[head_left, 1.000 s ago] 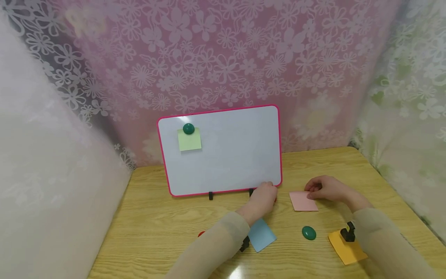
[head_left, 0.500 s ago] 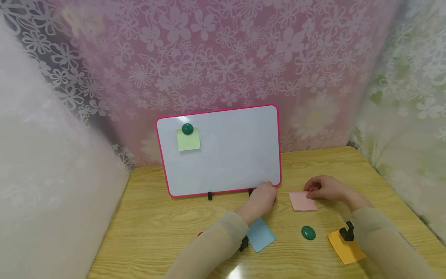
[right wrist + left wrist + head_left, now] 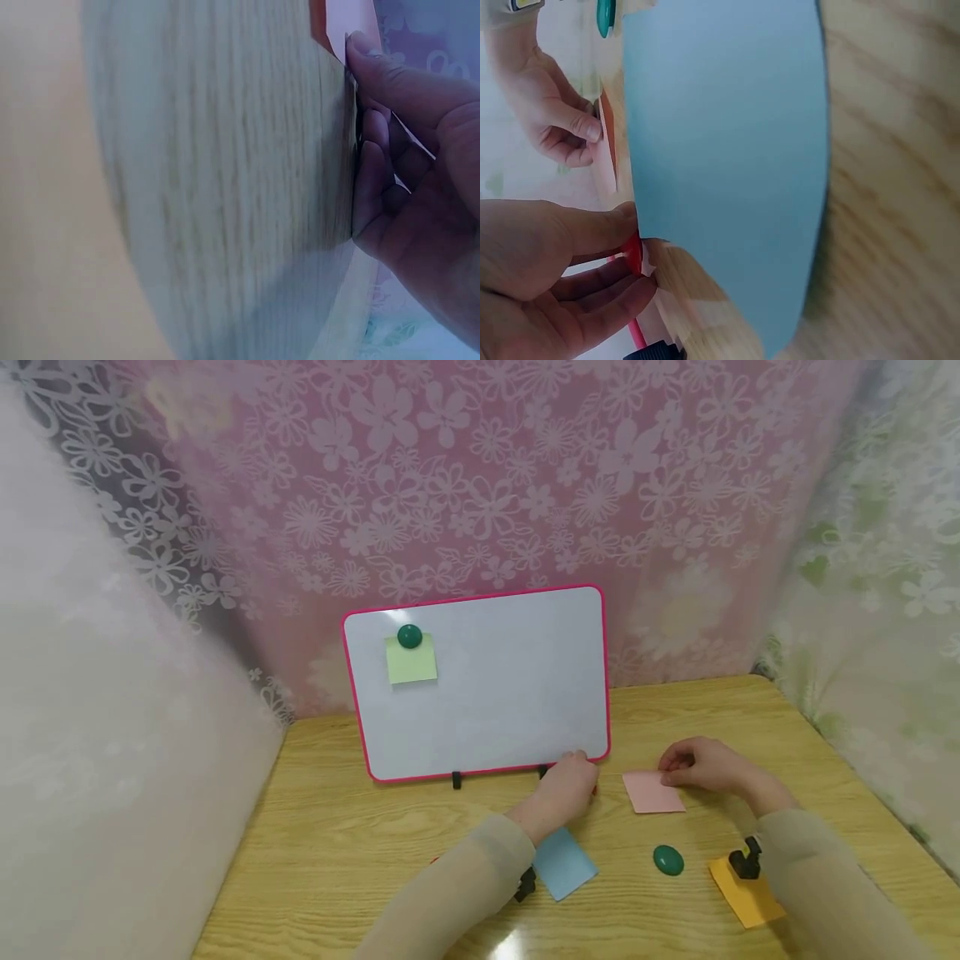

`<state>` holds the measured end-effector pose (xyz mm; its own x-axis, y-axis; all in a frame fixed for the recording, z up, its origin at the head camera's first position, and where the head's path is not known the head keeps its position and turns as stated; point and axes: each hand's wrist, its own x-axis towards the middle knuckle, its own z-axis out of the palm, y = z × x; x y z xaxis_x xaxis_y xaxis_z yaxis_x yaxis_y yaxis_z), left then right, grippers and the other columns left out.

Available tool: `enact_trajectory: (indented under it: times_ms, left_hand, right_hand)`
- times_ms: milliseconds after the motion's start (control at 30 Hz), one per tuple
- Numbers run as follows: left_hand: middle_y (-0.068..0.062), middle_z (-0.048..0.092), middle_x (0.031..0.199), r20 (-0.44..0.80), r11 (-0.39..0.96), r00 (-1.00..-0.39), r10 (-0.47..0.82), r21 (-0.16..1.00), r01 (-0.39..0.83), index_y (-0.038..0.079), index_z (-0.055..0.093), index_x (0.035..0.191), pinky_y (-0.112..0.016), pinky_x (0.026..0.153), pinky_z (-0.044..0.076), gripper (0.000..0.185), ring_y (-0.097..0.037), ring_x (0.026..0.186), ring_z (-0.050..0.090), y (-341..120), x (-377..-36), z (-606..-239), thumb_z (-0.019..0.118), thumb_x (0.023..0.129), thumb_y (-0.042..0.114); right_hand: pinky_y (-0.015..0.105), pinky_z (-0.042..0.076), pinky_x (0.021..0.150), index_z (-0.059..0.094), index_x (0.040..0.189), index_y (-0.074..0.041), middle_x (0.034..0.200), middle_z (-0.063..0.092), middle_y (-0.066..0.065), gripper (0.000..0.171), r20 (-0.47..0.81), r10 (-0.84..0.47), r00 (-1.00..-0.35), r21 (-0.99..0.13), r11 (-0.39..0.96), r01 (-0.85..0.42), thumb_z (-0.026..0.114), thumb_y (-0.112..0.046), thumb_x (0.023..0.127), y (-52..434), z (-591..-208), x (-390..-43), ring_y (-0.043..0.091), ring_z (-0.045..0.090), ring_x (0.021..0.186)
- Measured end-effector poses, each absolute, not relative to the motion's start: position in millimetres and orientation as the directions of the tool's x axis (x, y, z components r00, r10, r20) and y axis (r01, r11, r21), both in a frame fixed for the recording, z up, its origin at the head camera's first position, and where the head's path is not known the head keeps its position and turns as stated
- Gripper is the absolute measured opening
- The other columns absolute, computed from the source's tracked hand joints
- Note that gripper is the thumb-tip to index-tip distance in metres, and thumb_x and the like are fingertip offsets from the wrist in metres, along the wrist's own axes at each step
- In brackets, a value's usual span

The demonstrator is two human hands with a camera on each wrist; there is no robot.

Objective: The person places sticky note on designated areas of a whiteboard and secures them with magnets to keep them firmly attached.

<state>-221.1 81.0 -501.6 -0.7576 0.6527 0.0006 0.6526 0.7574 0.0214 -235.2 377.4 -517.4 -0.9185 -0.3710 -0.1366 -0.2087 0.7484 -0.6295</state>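
My left hand rests on the wooden table at the lower right corner of a pink-framed whiteboard. In the left wrist view its thumb and fingers pinch a small red magnet. My right hand sits at the far edge of a pink sticky note; its fingers are curled and the thumb pinches the note's corner. A green note hangs on the board under a green magnet.
A blue note lies beside my left forearm, a second green magnet lies near the middle, and an orange note lies at the front right. Floral curtains close off the back and both sides.
Both hands stay where they were; only the view has shifted slightly.
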Motion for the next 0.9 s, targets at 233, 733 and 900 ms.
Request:
enact_trajectory:
  times_ms: [233, 733, 900]
  left_hand:
    - [-0.001, 0.064, 0.095, -0.007, 0.771, -0.772, 0.636, 0.064, 0.634, 0.015, 0.072, 0.08, -0.024, 0.075, 0.052, 0.019, -0.014, 0.084, 0.057, 78, -222, -500, 0.076, 0.098, 0.014]
    - [0.003, 0.056, 0.085, 0.028, 0.763, -0.782, 0.622, 0.201, 0.614, 0.015, 0.07, 0.079, -0.02, 0.066, 0.041, 0.018, -0.01, 0.076, 0.048, 65, -224, -503, 0.076, 0.096, 0.01]
    - [0.003, 0.054, 0.085, 0.076, 0.756, -0.786, 0.614, 0.23, 0.613, 0.015, 0.071, 0.081, -0.02, 0.066, 0.04, 0.016, -0.01, 0.075, 0.047, 59, -224, -502, 0.073, 0.096, 0.008]
  right_hand:
    - [0.033, 0.053, 0.082, 0.079, 0.104, -0.012, 0.1, 0.075, -0.003, 0.014, -0.113, -0.379, -0.918, -0.626, 0.745, -0.231, 0.08, -0.025, 0.099, 377, -514, -234, 0.012, 0.065, 0.091]
    - [0.032, 0.052, 0.082, 0.08, 0.108, -0.011, 0.105, 0.075, 0.0, 0.019, -0.13, -0.333, -0.934, -0.647, 0.742, -0.174, 0.079, -0.028, 0.1, 378, -514, -230, 0.016, 0.064, 0.096]
    - [0.029, 0.051, 0.081, 0.08, 0.111, -0.012, 0.107, 0.075, 0.0, 0.022, -0.162, -0.307, -0.938, -0.655, 0.744, -0.131, 0.078, -0.032, 0.101, 378, -515, -232, 0.017, 0.062, 0.097]
